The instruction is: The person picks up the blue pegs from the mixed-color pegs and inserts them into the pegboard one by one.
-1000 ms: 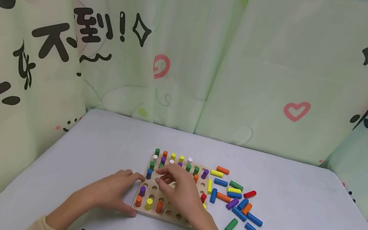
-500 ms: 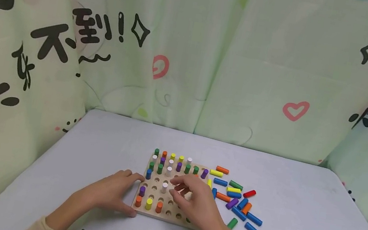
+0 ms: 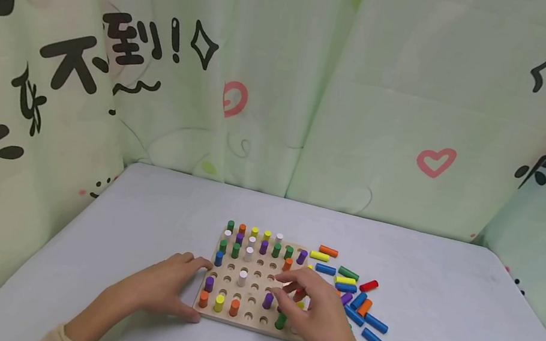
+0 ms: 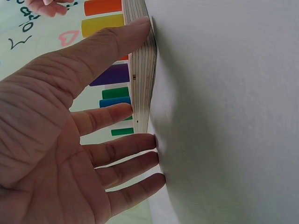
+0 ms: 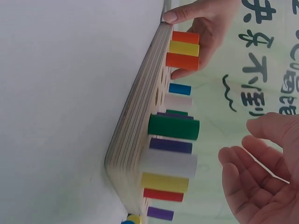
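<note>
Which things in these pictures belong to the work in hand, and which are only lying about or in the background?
Seem to belong to the work:
wooden board, with the left hand at its edge
pegs standing in its holes, near the right hand
loose pegs beside it, likely the same set

Only surroundings:
printed curtain
white table, just the support

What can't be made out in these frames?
Head: part of the board and any loose pegs behind the right grip.
Left wrist: part of the yellow peg, behind the left grip.
Right wrist: more loose pegs, cut off by the bottom edge; the right grip, partly cut off by the right edge.
</note>
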### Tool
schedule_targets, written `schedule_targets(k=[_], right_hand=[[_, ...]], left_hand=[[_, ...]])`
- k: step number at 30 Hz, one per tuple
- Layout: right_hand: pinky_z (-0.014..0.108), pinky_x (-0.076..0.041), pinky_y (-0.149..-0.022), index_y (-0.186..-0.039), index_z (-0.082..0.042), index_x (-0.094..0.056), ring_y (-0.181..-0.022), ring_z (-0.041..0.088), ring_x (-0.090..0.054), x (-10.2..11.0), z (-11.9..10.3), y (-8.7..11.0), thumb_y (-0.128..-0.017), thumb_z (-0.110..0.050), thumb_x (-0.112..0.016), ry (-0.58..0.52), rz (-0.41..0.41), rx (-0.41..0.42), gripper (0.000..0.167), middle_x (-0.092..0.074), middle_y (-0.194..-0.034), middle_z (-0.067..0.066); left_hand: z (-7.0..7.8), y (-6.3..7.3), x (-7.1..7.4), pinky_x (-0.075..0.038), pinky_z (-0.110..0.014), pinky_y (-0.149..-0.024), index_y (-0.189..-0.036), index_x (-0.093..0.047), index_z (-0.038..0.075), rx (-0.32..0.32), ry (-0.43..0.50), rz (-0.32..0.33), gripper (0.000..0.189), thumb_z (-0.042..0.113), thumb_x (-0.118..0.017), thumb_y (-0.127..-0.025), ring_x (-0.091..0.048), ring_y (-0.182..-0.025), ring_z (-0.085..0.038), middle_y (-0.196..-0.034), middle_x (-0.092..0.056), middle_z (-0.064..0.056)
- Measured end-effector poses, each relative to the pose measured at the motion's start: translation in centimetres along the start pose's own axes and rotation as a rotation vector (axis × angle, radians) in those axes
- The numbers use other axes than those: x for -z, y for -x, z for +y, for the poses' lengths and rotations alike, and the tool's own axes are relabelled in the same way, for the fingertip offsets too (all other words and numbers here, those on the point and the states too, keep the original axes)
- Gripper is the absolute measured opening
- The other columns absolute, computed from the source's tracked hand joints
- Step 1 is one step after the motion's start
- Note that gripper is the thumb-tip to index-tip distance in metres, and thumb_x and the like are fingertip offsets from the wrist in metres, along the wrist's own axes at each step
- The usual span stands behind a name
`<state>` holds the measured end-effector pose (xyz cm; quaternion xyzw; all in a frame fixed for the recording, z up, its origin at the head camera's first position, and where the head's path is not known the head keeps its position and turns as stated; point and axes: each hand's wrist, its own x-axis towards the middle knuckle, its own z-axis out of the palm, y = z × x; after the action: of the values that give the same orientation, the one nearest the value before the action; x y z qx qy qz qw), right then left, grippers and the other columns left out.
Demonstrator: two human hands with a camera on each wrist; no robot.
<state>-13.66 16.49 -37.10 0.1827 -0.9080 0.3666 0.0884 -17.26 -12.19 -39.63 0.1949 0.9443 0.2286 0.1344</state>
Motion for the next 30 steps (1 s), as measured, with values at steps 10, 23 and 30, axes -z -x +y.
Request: schedule_targets(k=[10, 23, 30], right_hand=[[0.020, -0.055, -0.066, -0.108, -0.011, -0.074, -0.076, 0.005, -0.059, 1.4, 1.4, 0.5, -0.089, -0.012, -0.080, 0.024, 0.051, -0.046, 0.020, -0.071, -0.096, -0.006], [0.020, -0.049, -0.059, -0.108, -0.009, -0.074, -0.071, 0.010, -0.053, 2.4, 3.3, 0.6, -0.088, -0.014, -0.082, 0.096, 0.052, -0.102, 0.022, -0.067, -0.089, -0.005], [0.020, -0.051, -0.061, -0.112, -0.008, -0.072, -0.075, 0.011, -0.057, 2.5, 4.8, 0.2, -0.087, -0.013, -0.082, 0.111, -0.003, -0.157, 0.027, -0.073, -0.105, 0.006]], left_hand=[[0.1, 0.1, -0.2, -0.050, -0.055, -0.105, -0.137, -0.057, 0.016, 0.018, 0.010, -0.001, 0.083, 0.041, -0.095, -0.069, -0.057, -0.122, -0.030, -0.132, -0.060, -0.013], [0.0, 0.0, -0.1, -0.049, -0.056, -0.105, -0.138, -0.056, 0.016, 0.005, 0.009, 0.005, 0.083, 0.042, -0.095, -0.069, -0.056, -0.125, -0.032, -0.133, -0.059, -0.014], [-0.1, 0.1, -0.2, -0.049, -0.056, -0.105, -0.138, -0.056, 0.016, 0.007, 0.013, 0.006, 0.083, 0.042, -0.095, -0.070, -0.056, -0.124, -0.033, -0.133, -0.059, -0.014]])
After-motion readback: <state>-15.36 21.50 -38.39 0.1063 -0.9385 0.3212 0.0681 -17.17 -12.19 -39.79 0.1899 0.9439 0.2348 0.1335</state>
